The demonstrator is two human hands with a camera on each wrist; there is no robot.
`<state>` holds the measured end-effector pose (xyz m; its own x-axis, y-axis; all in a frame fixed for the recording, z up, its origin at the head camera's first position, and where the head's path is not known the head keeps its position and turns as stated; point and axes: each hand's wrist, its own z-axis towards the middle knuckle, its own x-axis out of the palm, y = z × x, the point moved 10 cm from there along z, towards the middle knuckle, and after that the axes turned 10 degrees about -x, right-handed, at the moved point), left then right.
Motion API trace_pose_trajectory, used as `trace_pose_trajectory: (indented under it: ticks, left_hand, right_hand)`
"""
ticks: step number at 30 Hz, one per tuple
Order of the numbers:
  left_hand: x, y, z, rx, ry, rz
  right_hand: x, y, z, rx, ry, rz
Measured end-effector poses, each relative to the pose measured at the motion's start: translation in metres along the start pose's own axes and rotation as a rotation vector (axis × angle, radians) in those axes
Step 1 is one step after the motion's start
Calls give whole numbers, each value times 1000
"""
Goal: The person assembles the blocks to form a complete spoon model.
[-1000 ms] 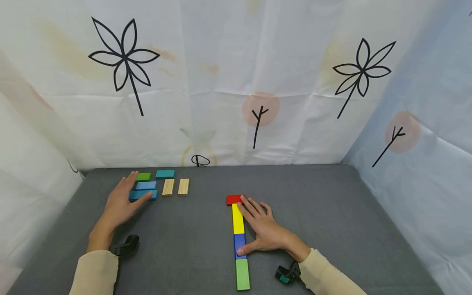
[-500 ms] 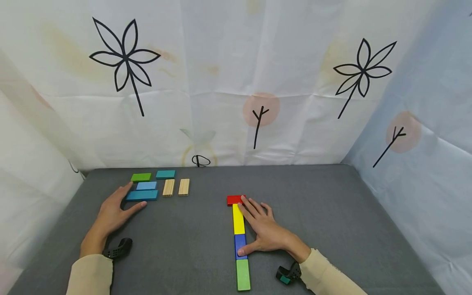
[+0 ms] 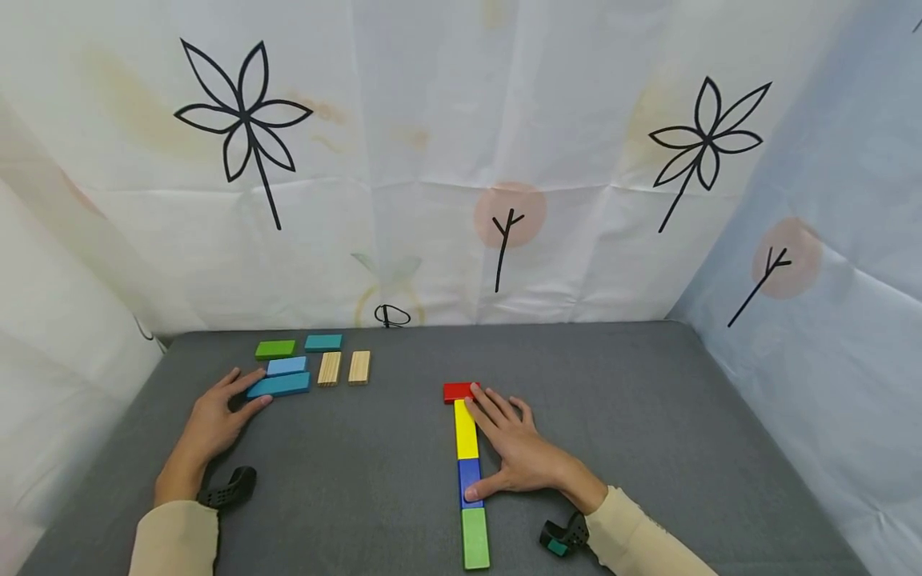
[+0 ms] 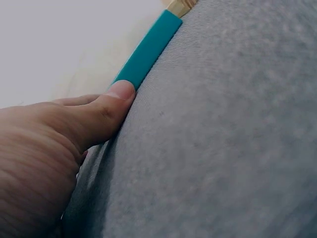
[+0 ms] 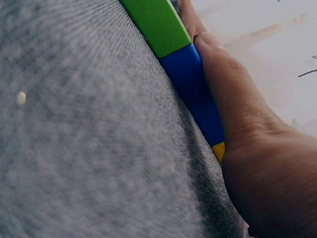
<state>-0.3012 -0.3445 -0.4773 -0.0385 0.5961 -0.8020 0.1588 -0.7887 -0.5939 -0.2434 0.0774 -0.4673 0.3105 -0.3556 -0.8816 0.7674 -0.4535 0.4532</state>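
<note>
My left hand pinches the left end of a long teal-blue block between thumb and fingers; in the left wrist view the thumb lies along the side of this block. Just behind it are a light blue block and a green block. My right hand rests with spread fingers on a line of blocks. Its fingertips reach the red block and yellow block, while the thumb lies on the dark blue block. A light green block ends the line nearest me.
A teal block and two ribbed wooden blocks lie right of the left group. All sit on a grey cloth-covered table. White printed curtains stand behind and at both sides.
My left hand has drawn back to the left from over the blocks, and its fingers have closed in on the teal-blue block's left end, which now sits slightly turned. The right hand stays still.
</note>
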Motion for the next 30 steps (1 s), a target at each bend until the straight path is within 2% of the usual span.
trace_pose_trajectory:
  ticks: [4, 12, 17, 24, 30]
  left_hand:
    - [-1, 4, 0, -26, 15, -5]
    - [-3, 6, 0, -22, 51, -38]
    - [-9, 4, -3, -5, 29, -95]
    - [-23, -17, -6, 23, -53, -103]
    - [-27, -39, -9, 52, -97, -145]
  right_hand:
    - [0, -1, 0, 8, 3, -5]
    - [0, -1, 0, 5, 2, -6]
    - [1, -1, 0, 7, 6, -7]
    - [1, -1, 0, 4, 2, 4]
    - [1, -2, 0, 1, -1, 10]
